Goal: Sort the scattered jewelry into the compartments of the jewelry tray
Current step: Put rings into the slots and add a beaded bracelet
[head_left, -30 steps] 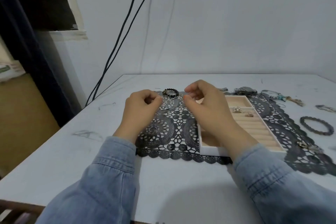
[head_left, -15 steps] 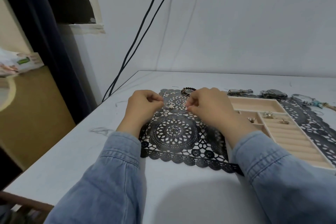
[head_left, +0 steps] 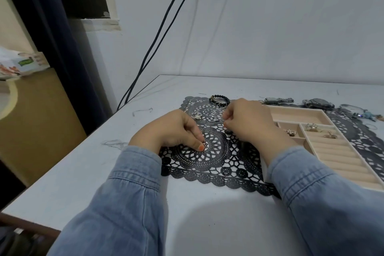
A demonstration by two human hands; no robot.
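Note:
My left hand is low on the black lace mat. Its thumb and forefinger pinch a small round piece at the mat's centre, and the fingers mostly hide that piece. My right hand hovers just left of the beige jewelry tray, fingers curled, fingertips pinching the end of a thin silver chain. A silver ring and a black bead bracelet lie beyond the hands. Three rings sit in the tray's small compartments.
Two watches lie behind the tray, with a blue trinket at the far right. Black cables hang down the wall to the table's back-left corner. The white table's left edge drops off beside a dark curtain.
Both hands have come down from a raised pinch. The left hand moved toward me onto the mat's centre. The right hand stays by the chain. The view shifted left.

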